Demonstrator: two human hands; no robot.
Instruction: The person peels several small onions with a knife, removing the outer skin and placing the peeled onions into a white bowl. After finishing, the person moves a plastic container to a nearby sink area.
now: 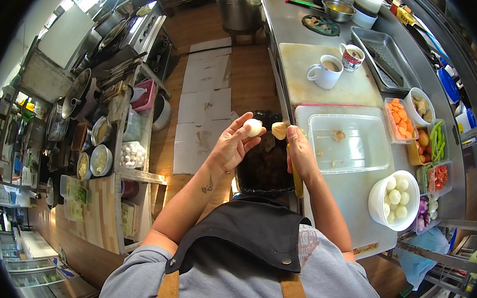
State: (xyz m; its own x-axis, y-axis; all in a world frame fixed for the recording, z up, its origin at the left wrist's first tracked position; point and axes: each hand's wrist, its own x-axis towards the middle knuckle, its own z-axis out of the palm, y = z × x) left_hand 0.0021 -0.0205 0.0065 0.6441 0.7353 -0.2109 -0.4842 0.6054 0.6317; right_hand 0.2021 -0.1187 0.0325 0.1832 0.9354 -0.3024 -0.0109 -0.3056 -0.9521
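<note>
My left hand (237, 142) holds a peeled white onion (253, 128) between its fingers. Beside it, my right hand (300, 152) grips a yellow-handled tool (297, 176), probably a knife, whose blade is not clearly visible. A piece of brown onion skin (279, 130) is at my right fingertips. Below both hands is a bin lined with a black bag (262, 167). Scraps of skin lie in a clear plastic tray or lid (348, 145) on the white cutting board (339, 199) to the right. A white tub (407, 221) of peeled onions stands at that board's right edge.
Two mugs (327, 78) stand on the farther cutting board (291, 69). Containers of cut carrots (400, 119), green peppers (436, 139) and red pieces (438, 177) line the counter's right side. A large metal pot (237, 10) stands ahead. Shelves with bowls (101, 159) flank the left.
</note>
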